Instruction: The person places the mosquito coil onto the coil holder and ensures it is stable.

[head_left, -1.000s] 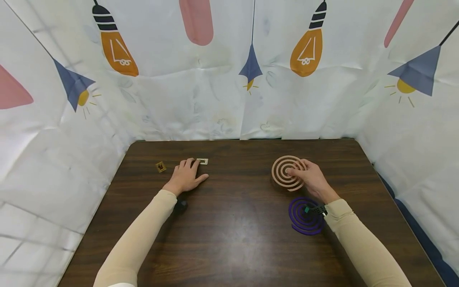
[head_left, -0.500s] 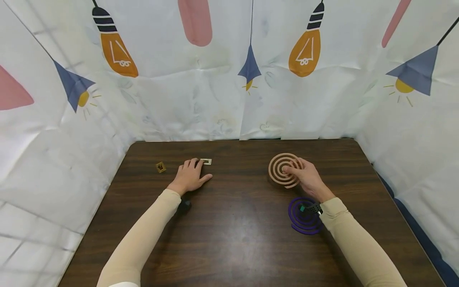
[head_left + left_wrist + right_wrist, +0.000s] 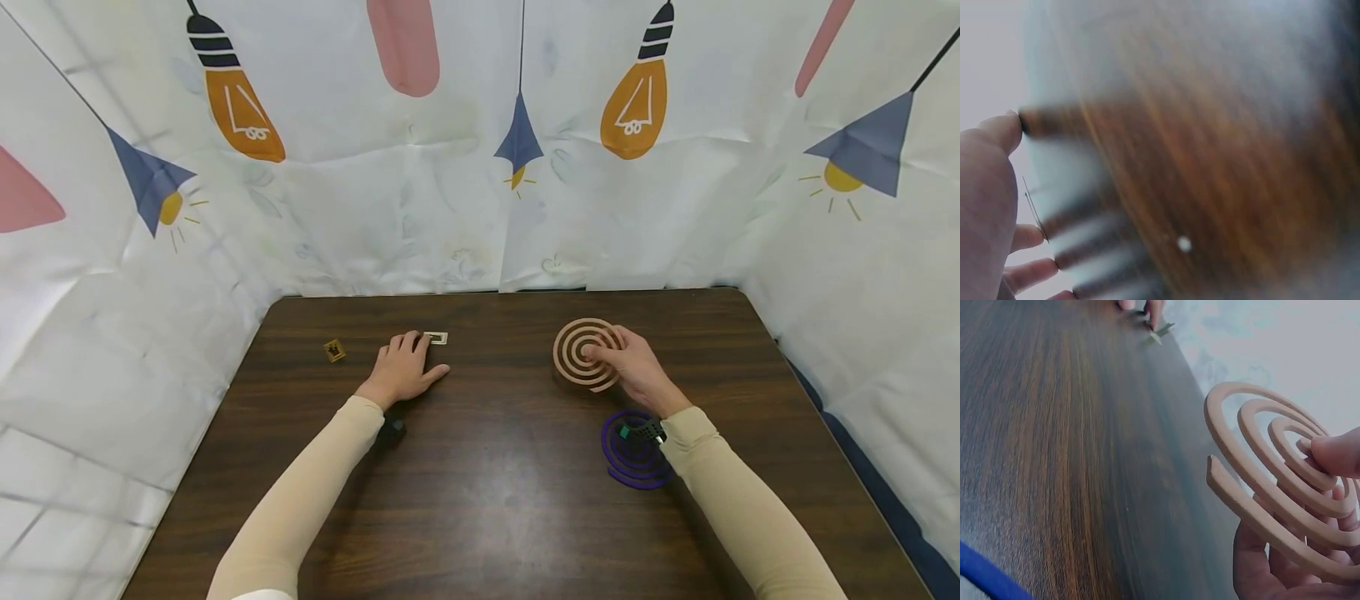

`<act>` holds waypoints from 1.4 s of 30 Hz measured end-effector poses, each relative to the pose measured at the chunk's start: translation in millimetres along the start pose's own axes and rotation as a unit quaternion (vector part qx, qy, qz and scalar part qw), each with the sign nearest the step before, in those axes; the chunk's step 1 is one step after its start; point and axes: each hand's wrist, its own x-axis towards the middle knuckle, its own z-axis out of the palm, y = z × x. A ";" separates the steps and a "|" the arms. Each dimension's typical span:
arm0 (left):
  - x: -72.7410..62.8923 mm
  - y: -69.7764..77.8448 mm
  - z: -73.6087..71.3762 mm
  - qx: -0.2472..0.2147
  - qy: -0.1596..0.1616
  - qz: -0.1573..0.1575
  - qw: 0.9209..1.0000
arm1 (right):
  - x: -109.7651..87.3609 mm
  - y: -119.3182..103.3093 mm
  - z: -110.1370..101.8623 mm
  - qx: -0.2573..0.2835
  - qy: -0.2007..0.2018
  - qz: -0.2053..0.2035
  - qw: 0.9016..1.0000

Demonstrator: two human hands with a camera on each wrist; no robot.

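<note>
My right hand (image 3: 641, 371) holds a tan mosquito coil (image 3: 557, 354) above the table's right half, with the thumb on its centre and fingers behind it. In the right wrist view the coil (image 3: 1257, 517) is tilted, its loose outer end toward the left. At the far left part of the table, my left hand (image 3: 403, 371) reaches out with fingers spread, fingertips down at a small silvery flat metal piece (image 3: 438, 338) with a cut-out. Edge-on in the left wrist view, that metal piece (image 3: 1036, 215) shows as thin lines by a fingertip.
A purple mosquito coil (image 3: 637, 484) lies on the dark wood table (image 3: 487, 467), partly under my right wrist. Left of my left hand is a small gold-coloured metal piece (image 3: 334, 350). A white printed curtain (image 3: 450, 217) surrounds the table's back and sides.
My left hand has slid to the right, and the silvery metal piece has moved with it. My right hand has carried the tan coil left and slightly toward the back.
</note>
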 end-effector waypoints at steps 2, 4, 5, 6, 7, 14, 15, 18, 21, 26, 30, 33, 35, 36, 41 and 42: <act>0.2 0.8 1.1 -0.002 0.000 -0.001 1.000 | 1.5 -0.5 1.9 0.003 -0.002 0.001 1.000; 0.2 1.9 2.0 -0.004 0.000 -0.002 1.000 | 3.0 -0.9 3.9 0.005 -0.003 0.002 1.000; 0.2 2.6 2.4 -0.005 0.000 -0.002 1.000 | 3.9 -0.9 4.6 0.007 -0.004 0.002 1.000; 0.2 3.4 2.7 -0.006 0.000 -0.002 1.000 | 4.6 -0.9 5.4 0.008 -0.005 0.003 1.000; 0.1 4.3 3.0 -0.007 0.001 -0.001 1.000 | 5.2 -0.8 5.9 0.007 -0.007 0.004 1.000; -0.5 12.7 4.9 -0.007 0.003 0.000 1.000 | 9.1 -0.4 9.3 0.005 -0.019 0.013 1.000; -0.7 14.7 5.0 -0.007 0.002 0.001 1.000 | 9.4 -0.6 9.6 0.002 -0.020 0.014 1.000; -0.4 20.5 6.1 -0.005 -0.001 0.006 1.000 | 10.4 -1.1 10.6 -0.002 -0.024 0.016 1.000; -0.2 25.1 7.4 -0.002 -0.002 0.008 1.000 | 11.2 -2.2 12.2 -0.003 -0.027 0.016 0.999; -0.3 29.9 8.1 -0.002 0.000 0.009 1.000 | 12.3 -4.7 15.8 0.002 -0.026 0.019 0.999; 0.7 32.4 10.9 -0.004 0.003 0.007 1.000 | 13.4 -5.8 18.6 0.010 -0.027 0.023 0.999; 1.2 36.3 12.0 -0.007 0.004 0.000 1.000 | 14.6 -5.9 20.6 0.022 -0.029 0.024 0.999; 0.5 39.5 11.9 -0.009 0.004 -0.005 1.000 | 16.3 -5.8 22.3 0.032 -0.029 0.026 0.999; 0.0 41.1 11.7 -0.009 0.004 -0.008 1.000 | 17.2 -5.9 23.0 0.039 -0.030 0.027 0.998; -2.4 47.3 11.6 -0.013 0.002 -0.009 1.000 | 21.1 -4.8 27.3 0.054 -0.033 0.031 0.998; -2.9 48.3 11.7 -0.013 0.002 -0.009 1.000 | 21.4 -4.8 28.4 0.056 -0.034 0.031 0.997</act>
